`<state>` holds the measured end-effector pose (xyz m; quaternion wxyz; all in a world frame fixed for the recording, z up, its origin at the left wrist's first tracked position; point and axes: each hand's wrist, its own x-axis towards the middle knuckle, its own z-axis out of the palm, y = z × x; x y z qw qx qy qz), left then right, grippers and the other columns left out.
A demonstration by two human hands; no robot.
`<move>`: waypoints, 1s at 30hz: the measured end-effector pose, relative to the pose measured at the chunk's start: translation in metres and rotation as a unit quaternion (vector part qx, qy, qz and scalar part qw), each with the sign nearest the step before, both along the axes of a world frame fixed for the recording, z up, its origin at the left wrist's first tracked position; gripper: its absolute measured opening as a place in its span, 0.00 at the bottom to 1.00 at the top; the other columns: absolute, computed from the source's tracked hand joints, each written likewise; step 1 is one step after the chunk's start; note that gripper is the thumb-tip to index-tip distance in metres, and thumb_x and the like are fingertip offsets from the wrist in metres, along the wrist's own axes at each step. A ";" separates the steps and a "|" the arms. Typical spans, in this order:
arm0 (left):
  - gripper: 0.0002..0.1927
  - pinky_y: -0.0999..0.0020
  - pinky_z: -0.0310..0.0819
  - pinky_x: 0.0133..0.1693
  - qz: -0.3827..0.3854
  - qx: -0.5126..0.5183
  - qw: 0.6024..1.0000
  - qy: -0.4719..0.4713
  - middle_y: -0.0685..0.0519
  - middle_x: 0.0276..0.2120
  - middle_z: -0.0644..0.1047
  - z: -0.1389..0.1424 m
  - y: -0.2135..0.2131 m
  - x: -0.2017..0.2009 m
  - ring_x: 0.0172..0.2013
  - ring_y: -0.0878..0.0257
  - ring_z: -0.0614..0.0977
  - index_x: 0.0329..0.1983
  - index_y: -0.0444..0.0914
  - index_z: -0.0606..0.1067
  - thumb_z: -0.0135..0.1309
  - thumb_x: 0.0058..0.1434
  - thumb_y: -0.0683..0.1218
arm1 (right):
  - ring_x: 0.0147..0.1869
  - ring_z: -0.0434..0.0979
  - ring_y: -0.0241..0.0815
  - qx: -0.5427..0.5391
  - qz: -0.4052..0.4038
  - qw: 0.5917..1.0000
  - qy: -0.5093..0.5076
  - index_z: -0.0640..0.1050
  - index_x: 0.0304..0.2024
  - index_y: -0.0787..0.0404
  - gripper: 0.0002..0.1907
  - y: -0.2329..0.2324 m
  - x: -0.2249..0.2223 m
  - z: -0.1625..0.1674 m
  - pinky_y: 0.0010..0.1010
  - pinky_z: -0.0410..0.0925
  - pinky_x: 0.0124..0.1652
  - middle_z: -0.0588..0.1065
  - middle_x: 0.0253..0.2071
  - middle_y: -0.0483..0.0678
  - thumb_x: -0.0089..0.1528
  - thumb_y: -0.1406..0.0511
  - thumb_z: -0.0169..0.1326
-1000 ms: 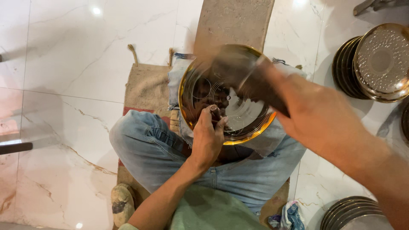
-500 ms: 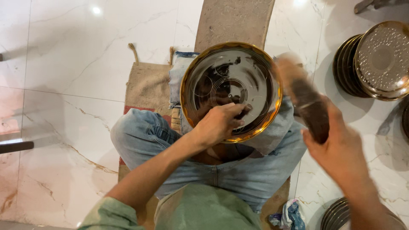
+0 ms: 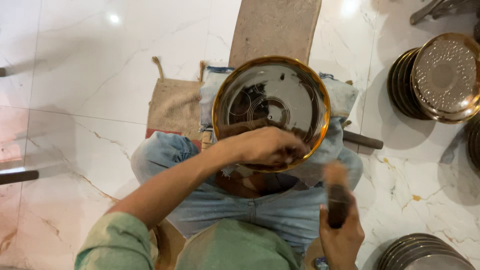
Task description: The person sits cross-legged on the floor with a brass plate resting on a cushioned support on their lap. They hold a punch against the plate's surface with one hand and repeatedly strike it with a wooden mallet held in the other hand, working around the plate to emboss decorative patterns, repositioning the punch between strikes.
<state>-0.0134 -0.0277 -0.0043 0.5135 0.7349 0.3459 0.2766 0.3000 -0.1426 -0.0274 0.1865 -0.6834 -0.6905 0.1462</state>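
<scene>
A round shiny metal plate with a golden rim (image 3: 272, 100) rests on a cloth pad over my lap. My left hand (image 3: 265, 146) grips the plate's near edge, fingers curled over the rim. My right hand (image 3: 342, 235) is low at the right, closed around a dark-handled brush (image 3: 337, 192) whose blurred bristle end points up toward the plate but stays apart from it. I sit on the floor in blue jeans and a green shirt.
A stack of embossed metal plates (image 3: 440, 80) leans at the upper right, another stack (image 3: 425, 252) lies at the lower right. A burlap mat (image 3: 175, 105) and a wooden board (image 3: 275, 27) lie on the white marble floor. A dark rod (image 3: 362, 140) pokes out beside my knee.
My right hand with the brush has swung off the plate's face, out to the right and then down toward my lap. My left hand slid along the near rim.
</scene>
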 end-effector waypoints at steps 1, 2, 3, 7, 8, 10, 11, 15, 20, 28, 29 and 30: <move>0.21 0.61 0.78 0.47 0.097 -0.011 0.995 -0.009 0.46 0.47 0.82 0.001 -0.005 0.000 0.46 0.51 0.86 0.58 0.37 0.73 0.59 0.61 0.42 | 0.55 0.80 0.54 -0.018 -0.019 0.999 0.042 0.66 0.71 0.64 0.43 0.000 0.000 0.003 0.40 0.72 0.53 0.78 0.53 0.63 0.56 0.61 0.68; 0.21 0.61 0.79 0.47 0.191 -0.027 0.981 -0.020 0.45 0.46 0.81 0.002 -0.015 0.001 0.46 0.50 0.86 0.58 0.37 0.72 0.59 0.61 0.43 | 0.53 0.80 0.53 -0.040 -0.040 0.995 0.082 0.64 0.71 0.64 0.45 0.003 0.000 0.007 0.40 0.72 0.52 0.78 0.52 0.63 0.55 0.61 0.68; 0.22 0.61 0.79 0.47 0.279 -0.043 0.959 -0.029 0.44 0.46 0.81 0.002 -0.024 0.003 0.47 0.50 0.86 0.59 0.37 0.71 0.60 0.62 0.43 | 0.50 0.81 0.52 -0.062 -0.066 0.988 0.121 0.63 0.71 0.64 0.46 0.008 0.000 0.012 0.40 0.72 0.50 0.78 0.50 0.62 0.54 0.60 0.69; 0.25 0.56 0.76 0.45 0.343 -0.025 0.939 0.020 0.40 0.47 0.79 -0.001 -0.043 0.012 0.46 0.44 0.82 0.61 0.35 0.69 0.61 0.60 0.42 | 0.48 0.83 0.50 -0.120 -0.016 0.989 0.085 0.61 0.72 0.63 0.49 0.057 -0.004 0.034 0.39 0.73 0.50 0.80 0.46 0.60 0.53 0.61 0.70; 0.25 0.56 0.76 0.46 0.346 -0.004 0.938 0.016 0.40 0.48 0.78 -0.002 -0.045 0.011 0.47 0.43 0.82 0.61 0.34 0.69 0.61 0.61 0.41 | 0.48 0.83 0.48 -0.124 0.002 0.988 0.091 0.61 0.74 0.61 0.51 0.072 -0.005 0.043 0.38 0.73 0.51 0.81 0.45 0.59 0.52 0.60 0.69; 0.24 0.56 0.76 0.45 0.338 0.009 0.941 0.013 0.40 0.48 0.78 -0.006 -0.047 0.009 0.47 0.42 0.82 0.60 0.34 0.70 0.61 0.63 0.41 | 0.49 0.81 0.46 -0.096 0.054 0.977 0.183 0.59 0.75 0.62 0.50 0.101 -0.013 0.059 0.37 0.74 0.51 0.78 0.47 0.59 0.55 0.59 0.69; 0.23 0.56 0.77 0.44 0.331 0.003 0.943 0.014 0.41 0.47 0.79 -0.008 -0.047 0.009 0.46 0.43 0.83 0.60 0.35 0.70 0.60 0.63 0.40 | 0.49 0.79 0.44 -0.062 0.093 0.957 0.266 0.58 0.74 0.64 0.48 0.116 -0.018 0.068 0.37 0.74 0.51 0.74 0.50 0.60 0.59 0.59 0.68; 0.23 0.58 0.80 0.43 0.320 -0.045 0.945 -0.059 0.42 0.50 0.78 -0.017 -0.048 0.009 0.46 0.47 0.87 0.59 0.35 0.70 0.51 0.60 0.34 | 0.49 0.81 0.50 -0.085 0.222 0.962 -0.131 0.57 0.70 0.53 0.44 0.167 -0.046 0.111 0.42 0.74 0.48 0.77 0.49 0.56 0.59 0.59 0.67; 0.17 0.53 0.77 0.43 0.441 -0.030 0.896 0.030 0.38 0.44 0.79 -0.020 -0.062 0.024 0.45 0.42 0.84 0.52 0.32 0.70 0.53 0.60 0.33 | 0.42 0.82 0.58 -0.113 0.392 0.895 -0.179 0.59 0.75 0.46 0.47 0.191 -0.096 0.155 0.48 0.74 0.40 0.78 0.47 0.53 0.54 0.62 0.62; 0.16 0.51 0.74 0.38 0.563 -0.036 0.825 0.030 0.37 0.38 0.79 -0.013 -0.074 0.043 0.37 0.40 0.82 0.48 0.30 0.69 0.60 0.63 0.41 | 0.38 0.83 0.49 -0.016 0.464 0.795 -0.390 0.55 0.76 0.28 0.47 0.179 -0.135 0.189 0.41 0.77 0.32 0.75 0.38 0.49 0.59 0.66 0.58; 0.17 0.51 0.75 0.38 0.568 -0.024 0.822 0.022 0.37 0.37 0.79 -0.012 -0.073 0.044 0.37 0.40 0.82 0.50 0.30 0.68 0.60 0.62 0.41 | 0.37 0.83 0.49 -0.010 0.466 0.796 -0.385 0.54 0.77 0.27 0.49 0.179 -0.136 0.188 0.41 0.77 0.32 0.75 0.37 0.49 0.59 0.65 0.59; 0.19 0.52 0.75 0.38 0.572 -0.013 0.820 0.013 0.37 0.37 0.79 -0.012 -0.073 0.045 0.36 0.41 0.82 0.51 0.30 0.68 0.60 0.62 0.41 | 0.36 0.83 0.49 -0.032 0.452 0.823 -0.342 0.54 0.77 0.30 0.47 0.180 -0.136 0.187 0.40 0.77 0.32 0.75 0.38 0.49 0.60 0.63 0.59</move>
